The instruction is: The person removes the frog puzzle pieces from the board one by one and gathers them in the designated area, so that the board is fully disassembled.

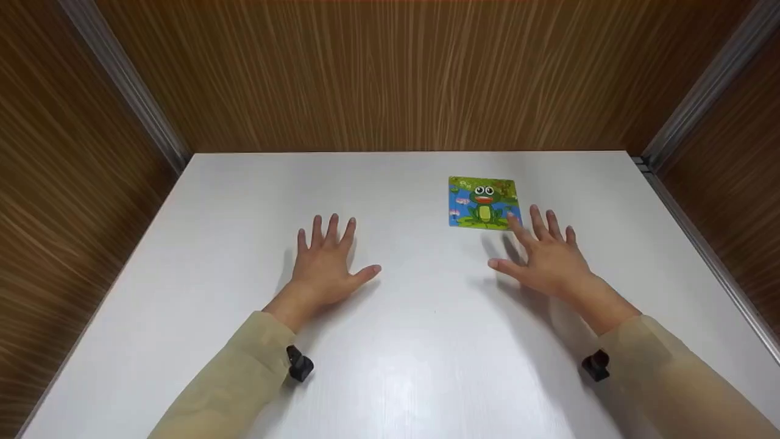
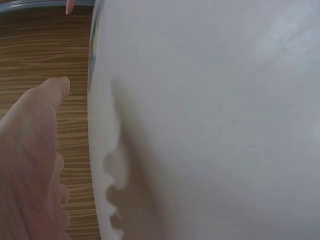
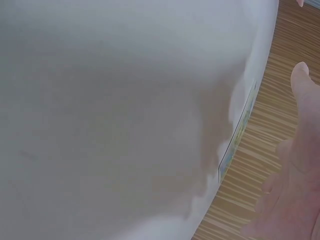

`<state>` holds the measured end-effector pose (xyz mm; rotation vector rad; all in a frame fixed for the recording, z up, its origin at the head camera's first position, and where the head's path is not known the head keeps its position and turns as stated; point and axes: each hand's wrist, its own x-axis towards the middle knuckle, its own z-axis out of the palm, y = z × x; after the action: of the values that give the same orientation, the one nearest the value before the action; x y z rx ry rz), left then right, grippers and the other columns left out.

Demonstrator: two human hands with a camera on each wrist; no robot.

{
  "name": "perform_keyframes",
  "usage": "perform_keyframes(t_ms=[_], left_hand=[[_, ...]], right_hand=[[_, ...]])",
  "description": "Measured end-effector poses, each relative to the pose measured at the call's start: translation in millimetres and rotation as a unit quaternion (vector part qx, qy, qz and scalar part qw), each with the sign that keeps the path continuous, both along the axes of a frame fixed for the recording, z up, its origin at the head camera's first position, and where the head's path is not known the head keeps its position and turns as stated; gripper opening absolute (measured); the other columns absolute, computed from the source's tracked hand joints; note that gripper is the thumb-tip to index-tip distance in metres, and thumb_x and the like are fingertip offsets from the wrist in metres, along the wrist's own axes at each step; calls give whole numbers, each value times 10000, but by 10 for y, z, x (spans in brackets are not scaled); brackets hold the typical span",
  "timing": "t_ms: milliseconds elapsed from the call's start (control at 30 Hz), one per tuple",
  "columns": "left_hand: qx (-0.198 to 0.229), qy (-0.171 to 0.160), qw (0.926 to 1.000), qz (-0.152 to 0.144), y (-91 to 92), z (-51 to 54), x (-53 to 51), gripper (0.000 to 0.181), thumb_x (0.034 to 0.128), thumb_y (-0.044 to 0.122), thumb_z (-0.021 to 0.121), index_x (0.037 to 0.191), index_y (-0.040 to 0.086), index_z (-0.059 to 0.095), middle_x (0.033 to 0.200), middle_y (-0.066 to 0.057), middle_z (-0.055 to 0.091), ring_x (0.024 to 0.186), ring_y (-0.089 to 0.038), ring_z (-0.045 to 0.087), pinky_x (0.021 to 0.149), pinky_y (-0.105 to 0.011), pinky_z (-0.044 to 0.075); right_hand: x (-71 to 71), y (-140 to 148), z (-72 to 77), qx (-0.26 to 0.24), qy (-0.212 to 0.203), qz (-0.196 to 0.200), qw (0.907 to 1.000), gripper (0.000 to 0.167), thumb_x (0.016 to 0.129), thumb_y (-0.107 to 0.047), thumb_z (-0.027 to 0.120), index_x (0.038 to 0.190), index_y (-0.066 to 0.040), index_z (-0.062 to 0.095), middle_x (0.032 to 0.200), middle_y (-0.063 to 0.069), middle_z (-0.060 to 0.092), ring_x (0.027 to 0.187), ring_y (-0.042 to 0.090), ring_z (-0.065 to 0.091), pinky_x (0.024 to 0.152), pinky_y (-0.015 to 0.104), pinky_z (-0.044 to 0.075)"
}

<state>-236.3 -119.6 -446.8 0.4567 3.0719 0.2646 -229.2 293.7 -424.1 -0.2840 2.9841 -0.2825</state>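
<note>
A square frog picture [image 1: 484, 211], green and blue, lies flat on the white table [image 1: 402, 335], right of the middle toward the back. My right hand [image 1: 545, 259] is spread with straight fingers, and its index fingertip overlaps the picture's lower right corner in the head view; whether it touches cannot be told. Left of the picture, my left hand [image 1: 326, 265] has its fingers spread too and holds nothing. Both hands cast shadows on the tabletop. From the right wrist, the picture [image 3: 237, 137] shows as a thin slanted strip near the table's edge.
A brown wood-grain panel [image 1: 390, 76] rises behind the table's back edge. Similar panels stand at left and right, with grey metal strips [image 1: 125, 79] at the corners. Small black devices [image 1: 298, 364] sit at both sleeve cuffs.
</note>
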Motion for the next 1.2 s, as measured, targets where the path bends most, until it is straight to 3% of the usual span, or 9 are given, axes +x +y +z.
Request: perform_keyframes(t_ms=[200,400,833,1000,1200], left_hand=[[-74,-45,9999,-58,53,23,-26,1074,942,869,358,1723,181,93,1763,-194,58,1602,-464,-49,1239,-677,-3],[-216,-44,9995,-214,192,110,-55,1066,952,867,329,1722,179,67,1768,-167,54,1609,-440,-42,1250,-652,1],[-229,-72,9961,-847,846,256,-283,997,980,820,341,1722,184,144,1774,-96,114,1628,-357,28,1277,-583,22],[-385,-210,9928,-1111,1060,216,-392,950,1003,789,340,1721,195,155,1772,-79,142,1629,-339,52,1285,-551,30],[-519,-517,9890,-1288,1223,76,-494,913,1020,765,327,1721,206,157,1778,-46,123,1632,-314,48,1292,-514,33]], right_hand=[[6,18,11,50,32,-4,10000,1118,922,-894,392,1721,-189,53,1741,248,-83,1583,499,-83,1186,759,-32],[-22,28,52,43,-22,-17,10000,1117,927,-881,413,1721,-170,83,1749,229,-70,1592,481,-54,1196,745,-15],[-152,36,175,-336,-63,160,9993,996,1012,-746,463,1705,-92,174,1759,209,38,1610,434,10,1234,685,42],[-236,35,167,-412,-121,297,9986,926,1045,-656,509,1693,-63,215,1758,203,85,1613,419,39,1249,652,69],[-318,5,86,-457,-349,259,9980,865,1062,-592,537,1694,-85,235,1762,176,101,1611,418,60,1244,650,109]])
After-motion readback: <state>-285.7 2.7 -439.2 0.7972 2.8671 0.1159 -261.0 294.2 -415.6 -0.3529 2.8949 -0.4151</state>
